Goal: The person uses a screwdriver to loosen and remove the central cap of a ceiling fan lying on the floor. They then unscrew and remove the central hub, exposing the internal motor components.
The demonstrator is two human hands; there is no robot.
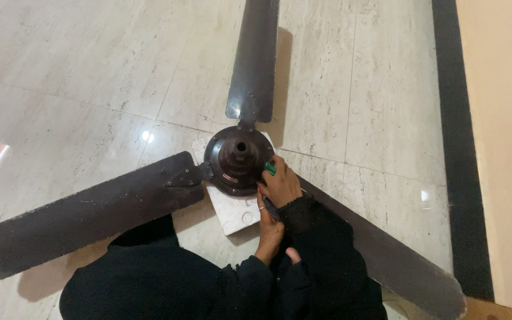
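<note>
Two hands point(277, 198), one fan point(238, 160), three blades point(255, 59).

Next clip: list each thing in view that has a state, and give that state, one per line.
Fan: off the ceiling, lying on the floor, motor hub on a white block.
Blades: three, all attached, dusty.
Green-handled tool: held at the hub's right edge.
Right hand: grip closed on the tool.
Left hand: resting by the hub just below the right hand; grip unclear.
</note>
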